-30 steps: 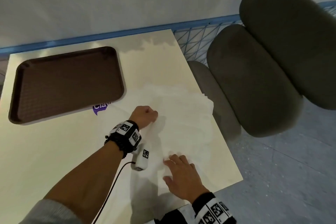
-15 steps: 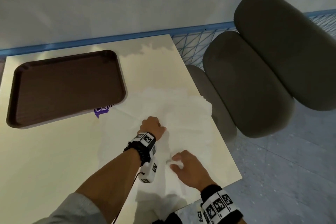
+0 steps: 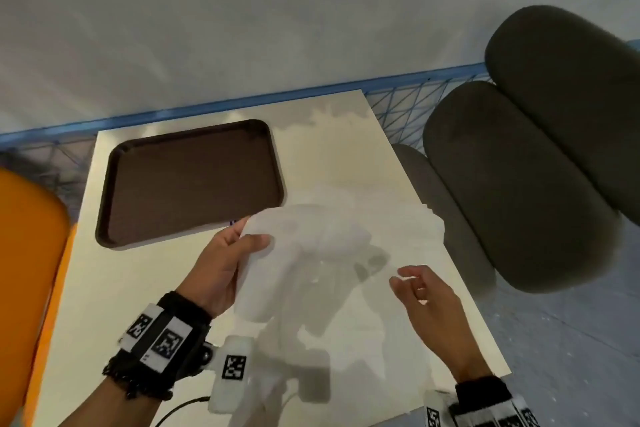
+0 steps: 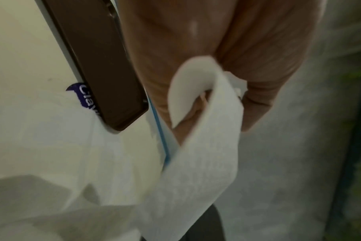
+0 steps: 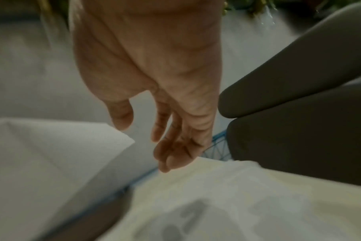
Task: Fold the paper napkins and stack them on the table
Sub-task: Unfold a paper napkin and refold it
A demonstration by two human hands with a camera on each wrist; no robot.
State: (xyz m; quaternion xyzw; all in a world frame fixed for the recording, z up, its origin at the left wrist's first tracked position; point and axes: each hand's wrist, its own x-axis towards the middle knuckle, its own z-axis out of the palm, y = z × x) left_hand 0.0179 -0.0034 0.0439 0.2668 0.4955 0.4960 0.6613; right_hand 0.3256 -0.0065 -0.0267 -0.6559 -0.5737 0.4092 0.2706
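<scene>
My left hand [image 3: 239, 246] pinches one edge of a white paper napkin [image 3: 304, 263] and holds it up above the cream table [image 3: 138, 288]; the sheet hangs loose below the hand. In the left wrist view the napkin [image 4: 204, 146] curls between thumb and fingers [image 4: 256, 104]. My right hand [image 3: 415, 284] hovers to the right of the lifted sheet with its fingers relaxed and apart, holding nothing. Its fingers [image 5: 175, 146] hang above more white napkins [image 5: 227, 195] spread flat on the table [image 3: 398, 236].
A dark brown tray [image 3: 190, 180] sits at the table's back left, with a purple label [image 4: 82, 96] half under its corner. Grey padded seats [image 3: 519, 184] stand right of the table. An orange chair [image 3: 27, 270] is at the left. The table's right edge [image 3: 485, 305] is near my right hand.
My left hand, which was fisted on the napkins on the table, has lifted one sheet up and to the left. My right hand has risen off the napkins and opened.
</scene>
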